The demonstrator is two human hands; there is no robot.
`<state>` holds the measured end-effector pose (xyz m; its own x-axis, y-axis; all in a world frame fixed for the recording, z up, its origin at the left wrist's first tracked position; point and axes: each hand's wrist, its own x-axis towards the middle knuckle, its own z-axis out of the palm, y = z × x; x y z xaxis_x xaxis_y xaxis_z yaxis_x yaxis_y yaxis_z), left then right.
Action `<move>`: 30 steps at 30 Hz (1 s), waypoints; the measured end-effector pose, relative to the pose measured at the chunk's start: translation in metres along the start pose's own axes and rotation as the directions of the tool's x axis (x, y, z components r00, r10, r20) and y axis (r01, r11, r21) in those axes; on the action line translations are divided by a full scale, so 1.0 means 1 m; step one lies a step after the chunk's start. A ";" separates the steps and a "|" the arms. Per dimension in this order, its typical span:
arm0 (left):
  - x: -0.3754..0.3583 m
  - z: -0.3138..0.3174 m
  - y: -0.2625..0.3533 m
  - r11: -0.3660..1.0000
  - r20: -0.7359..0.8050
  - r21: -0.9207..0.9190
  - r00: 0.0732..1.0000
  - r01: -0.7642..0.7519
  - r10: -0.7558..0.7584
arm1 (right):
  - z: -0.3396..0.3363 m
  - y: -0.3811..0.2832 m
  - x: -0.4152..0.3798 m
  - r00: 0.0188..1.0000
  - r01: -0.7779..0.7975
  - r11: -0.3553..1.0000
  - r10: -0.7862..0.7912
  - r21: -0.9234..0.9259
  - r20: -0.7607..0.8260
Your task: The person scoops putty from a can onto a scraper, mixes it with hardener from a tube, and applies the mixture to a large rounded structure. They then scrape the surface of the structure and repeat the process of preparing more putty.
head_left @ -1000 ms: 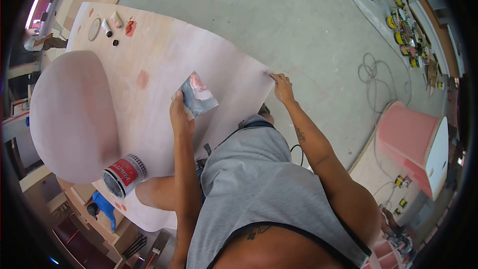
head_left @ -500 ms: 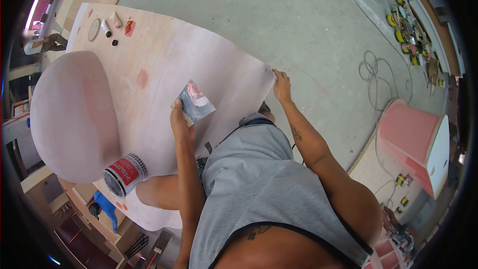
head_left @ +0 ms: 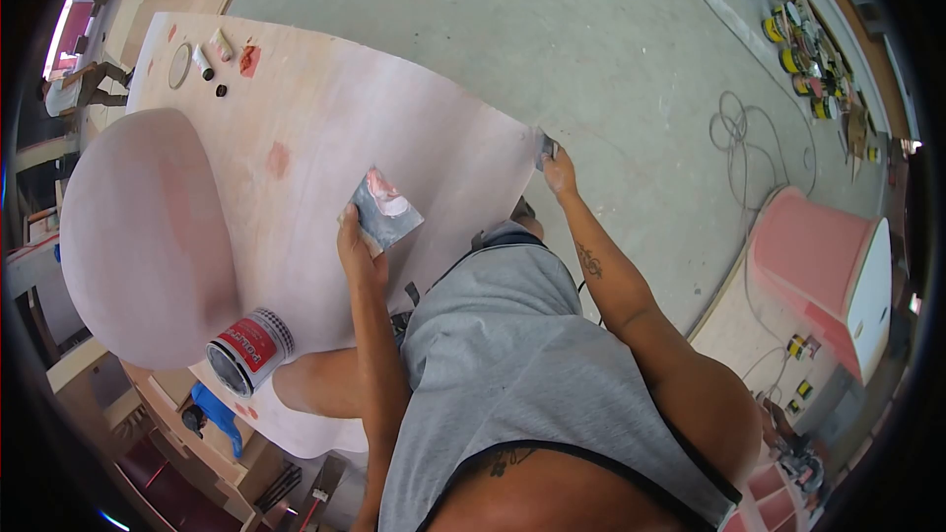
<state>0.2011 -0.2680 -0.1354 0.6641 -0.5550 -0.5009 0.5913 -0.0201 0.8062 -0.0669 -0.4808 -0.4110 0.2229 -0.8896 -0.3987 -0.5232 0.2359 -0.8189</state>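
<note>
My left hand (head_left: 355, 238) grips a flat grey square putty board (head_left: 396, 227) by its near left edge, fingers underneath. A smear of pink and white putty (head_left: 384, 193) lies on the board's far half. My right hand (head_left: 562, 175) is closed round a small dark scraper (head_left: 547, 146), its blade right at the right-hand corner of a curved, pale pink-coated panel (head_left: 443, 128). The board is held over the same panel. Left of my left arm, a tin with a red label (head_left: 251, 347) lies tilted by my bent leg.
A large rounded pink form (head_left: 148, 236) rests on the panel's left side. Tubes (head_left: 203, 61) and a round lid (head_left: 179, 66) lie at its far end. Several yellow-black tins (head_left: 793, 59), a coiled cable (head_left: 739, 138) and a pink moulded piece (head_left: 813, 266) are right. Other people work at left.
My right hand has turned and shifted slightly at the panel's corner, so the scraper's dark blade now shows. The left hand keeps hold of the putty board, nearly unmoved.
</note>
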 end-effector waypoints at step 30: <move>-0.065 0.113 0.022 0.880 0.219 -0.372 0.949 0.295 -0.225 | -0.110 -0.277 -0.119 0.448 0.875 0.478 -0.736 -0.079 0.508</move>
<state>0.1192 -0.3259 -0.0499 0.3969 -0.7047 -0.5881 0.8863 0.1278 0.4451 -0.0388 -0.4835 -0.0911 0.9026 -0.3735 0.2142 -0.1201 -0.6961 -0.7078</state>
